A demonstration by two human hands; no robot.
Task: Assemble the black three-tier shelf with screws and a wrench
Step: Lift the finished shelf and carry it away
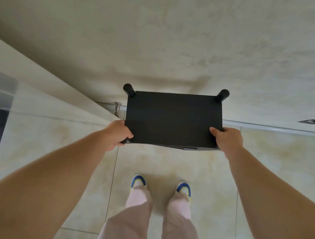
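bare forearms [61, 176], pink trousers [135, 216] — blue-toed shoes [139, 180]

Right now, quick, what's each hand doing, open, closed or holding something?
Left hand: closed, gripping the near left corner of the black shelf.
Right hand: closed, gripping the shelf's near right corner.

One view only, from the camera on your head. Wide-angle, pitched steeply down and forward: you look along both forearms to your hands [172, 135] at mid-frame, near the lens. Your shoes [139, 181] on the tiled floor [211, 206] sit low centre, straight beneath you. Pale wall [164, 30] fills the upper half, close ahead. Straight lines bow toward the frame edges
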